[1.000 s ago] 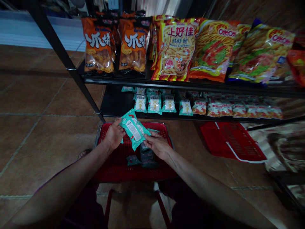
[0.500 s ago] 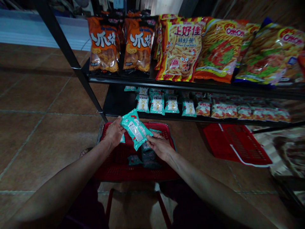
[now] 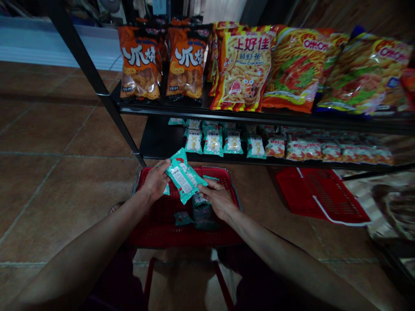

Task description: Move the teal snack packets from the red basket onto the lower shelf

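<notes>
A teal snack packet with a white label panel is held tilted above the red basket. My left hand grips its left edge, and another teal packet shows just under that hand. At the lower right corner, my right hand pinches the held packet between thumb and fingers. Inside the basket lie several more teal packets, partly hidden by the held packet and my right hand.
Ahead, the lower black shelf bears small teal packets and red-and-white packets. Larger snack bags stand on the upper shelf. A second red basket rests on the tiled floor at the right.
The held packet has turned slightly between my hands, so its label faces me a little differently. Both hands keep nearly the same place and hold.
</notes>
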{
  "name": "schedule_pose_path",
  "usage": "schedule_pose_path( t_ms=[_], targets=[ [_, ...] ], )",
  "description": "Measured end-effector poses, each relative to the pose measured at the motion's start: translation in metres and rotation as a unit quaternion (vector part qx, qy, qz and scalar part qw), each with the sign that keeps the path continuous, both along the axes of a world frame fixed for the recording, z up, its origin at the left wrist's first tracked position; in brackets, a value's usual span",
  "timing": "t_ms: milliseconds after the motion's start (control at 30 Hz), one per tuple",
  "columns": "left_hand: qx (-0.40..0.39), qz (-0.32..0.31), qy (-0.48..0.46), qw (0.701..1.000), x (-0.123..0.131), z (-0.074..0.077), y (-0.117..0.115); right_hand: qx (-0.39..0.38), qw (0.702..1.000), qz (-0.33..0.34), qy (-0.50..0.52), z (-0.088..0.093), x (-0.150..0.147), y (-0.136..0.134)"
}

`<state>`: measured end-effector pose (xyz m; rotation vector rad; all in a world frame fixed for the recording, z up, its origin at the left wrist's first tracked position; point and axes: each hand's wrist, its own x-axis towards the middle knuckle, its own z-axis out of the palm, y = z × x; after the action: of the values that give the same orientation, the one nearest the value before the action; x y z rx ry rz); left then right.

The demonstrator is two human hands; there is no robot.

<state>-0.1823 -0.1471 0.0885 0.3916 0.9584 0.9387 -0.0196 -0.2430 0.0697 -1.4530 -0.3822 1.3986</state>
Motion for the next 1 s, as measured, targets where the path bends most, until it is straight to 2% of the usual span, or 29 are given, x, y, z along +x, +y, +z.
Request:
schedule_pose_path(
  t_ms=[200, 333, 533, 667, 867, 1000],
  targets=[
    [-0.026, 0.0, -0.008, 1.0, 0.0, 0.001, 0.0, 0.019, 0.999, 0.03, -0.025, 0.0, -0.002, -0.002],
    [-0.039, 0.028, -0.01, 0.999, 0.002, 0.003, 0.0, 0.019, 0.998, 0.053, -0.031, 0.004, -0.005, -0.003],
    [-0.024, 0.054, 0.001, 0.998, 0.001, -0.001, 0.001, 0.019, 0.993, 0.114, -0.032, 0.004, -0.005, -0.006],
    [-0.025, 0.049, 0.016, 0.998, 0.0, -0.003, 0.001, 0.035, 0.988, 0.146, -0.034, 0.005, -0.002, -0.006],
    [-0.014, 0.051, 0.037, 0.998, 0.003, -0.008, 0.001, 0.01, 0.983, 0.16, 0.092, 0.014, -0.002, -0.006],
    [-0.039, 0.078, 0.065, 0.994, 0.004, -0.011, 0.0, -0.008, 0.98, 0.16, 0.119, 0.016, -0.007, -0.008]
  ],
)
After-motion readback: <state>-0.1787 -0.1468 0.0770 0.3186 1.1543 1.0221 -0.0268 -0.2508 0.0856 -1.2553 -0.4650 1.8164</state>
